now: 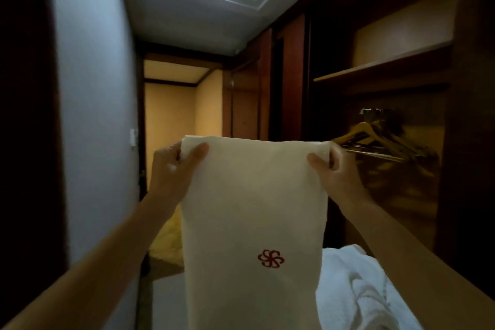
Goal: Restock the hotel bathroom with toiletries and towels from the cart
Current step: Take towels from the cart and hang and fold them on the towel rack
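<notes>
Left hand (175, 166): we are pinching the white towel (254, 209) top corner.
Right hand (330, 166): we are gripping the other corner.

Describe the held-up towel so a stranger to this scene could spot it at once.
Left of the open wardrobe, in the hallway's middle, the left hand and right hand pinch a cloth's top corners. That hanging cloth is the towel. Unlike the plain white heap below right, it is cream with a red pinwheel logo.
</notes>
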